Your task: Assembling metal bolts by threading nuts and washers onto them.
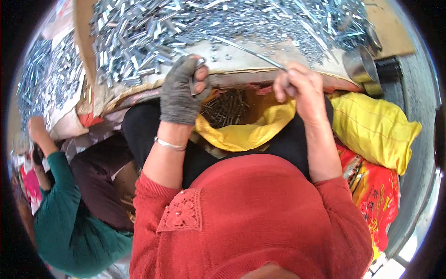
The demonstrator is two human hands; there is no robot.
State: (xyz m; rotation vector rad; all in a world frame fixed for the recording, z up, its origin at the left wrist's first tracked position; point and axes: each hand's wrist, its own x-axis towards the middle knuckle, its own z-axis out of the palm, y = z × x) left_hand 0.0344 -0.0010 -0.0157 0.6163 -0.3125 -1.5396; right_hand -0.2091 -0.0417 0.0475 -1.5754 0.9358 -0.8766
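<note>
In the head view, the only one here, I take the yellow bag (241, 137) in the person's lap as the landmark. Its mouth is wide, and inside lie many long dark bolts (227, 109). The left hand (181, 88), in a grey glove (174, 104) which leaves the fingertips bare, is above the left rim of the bag. Its fingers are curled and pinch a small metal piece (201, 61), whose exact shape I cannot tell. The bare right hand (299, 88) is above the right rim of the bag, and grips one end of a thin metal rod (251, 52). The rod slants over the table (325, 69) beyond the bag, its free tip pointing to the left. Beyond the bag there are also heaps of metal pieces (139, 37) and a few loose nuts (227, 56).

In my judgement, the rod should be held firmly at its end, but with an easy wrist, so the tip can be guided finely. The small piece is better at the very fingertips, pinched securely: if dropped, it could fall into the bag among the bolts. The long tip needs care, because it could sweep the nuts away.
</note>
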